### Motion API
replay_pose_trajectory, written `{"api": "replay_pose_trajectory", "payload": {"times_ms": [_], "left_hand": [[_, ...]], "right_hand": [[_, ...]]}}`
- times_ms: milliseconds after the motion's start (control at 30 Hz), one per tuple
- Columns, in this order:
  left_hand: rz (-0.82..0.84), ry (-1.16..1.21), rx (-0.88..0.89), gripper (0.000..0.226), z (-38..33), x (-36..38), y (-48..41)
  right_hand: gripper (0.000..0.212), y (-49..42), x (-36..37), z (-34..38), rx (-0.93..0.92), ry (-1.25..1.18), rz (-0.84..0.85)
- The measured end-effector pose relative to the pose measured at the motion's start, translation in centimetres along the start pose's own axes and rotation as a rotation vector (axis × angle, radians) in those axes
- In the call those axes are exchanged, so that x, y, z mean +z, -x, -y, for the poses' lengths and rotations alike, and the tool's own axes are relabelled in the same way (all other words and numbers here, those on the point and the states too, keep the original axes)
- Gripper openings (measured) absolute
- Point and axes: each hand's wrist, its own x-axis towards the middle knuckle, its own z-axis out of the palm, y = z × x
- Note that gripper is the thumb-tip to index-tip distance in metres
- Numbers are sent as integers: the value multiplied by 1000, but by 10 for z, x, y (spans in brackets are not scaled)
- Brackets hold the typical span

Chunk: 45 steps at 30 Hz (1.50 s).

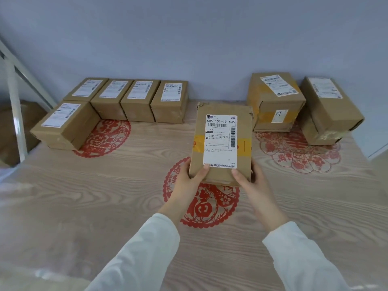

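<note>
A brown cardboard parcel (222, 175) with a white shipping label and yellow tape is held above the middle of the table, label side up. My left hand (189, 177) grips its near left corner, thumb on the label's lower edge. My right hand (252, 181) grips its near right corner, thumb on top. Both sleeves are white.
The wood-grain table (105, 206) bears red paper-cut decorations. Several labelled boxes (136, 99) stand in a row at the back left, with one more box (65, 124) in front. At the back right stand a taped box (275, 101) and another box (329, 110). A white metal frame (14, 106) is at left.
</note>
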Motion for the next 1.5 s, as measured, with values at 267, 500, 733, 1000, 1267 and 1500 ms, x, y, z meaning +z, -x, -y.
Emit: {"api": "replay_pose_trajectory", "payload": {"times_ms": [267, 500, 733, 1000, 1267, 1500], "left_hand": [[-19, -22, 119, 52, 19, 4, -20], [-43, -41, 196, 62, 38, 6, -43], [-28, -48, 288, 76, 62, 1, -48], [-17, -24, 357, 74, 88, -13, -8], [-1, -50, 387, 94, 85, -18, 12], [38, -45, 342, 69, 89, -16, 16]], "right_hand": [[77, -19, -6, -24, -88, 22, 13], [71, -40, -5, -50, -161, 43, -9], [72, -38, 2, -65, -244, 101, -4], [68, 7, 15, -84, -323, 134, -27], [61, 32, 23, -92, -305, 84, -97], [55, 36, 19, -86, -327, 117, -172]]}}
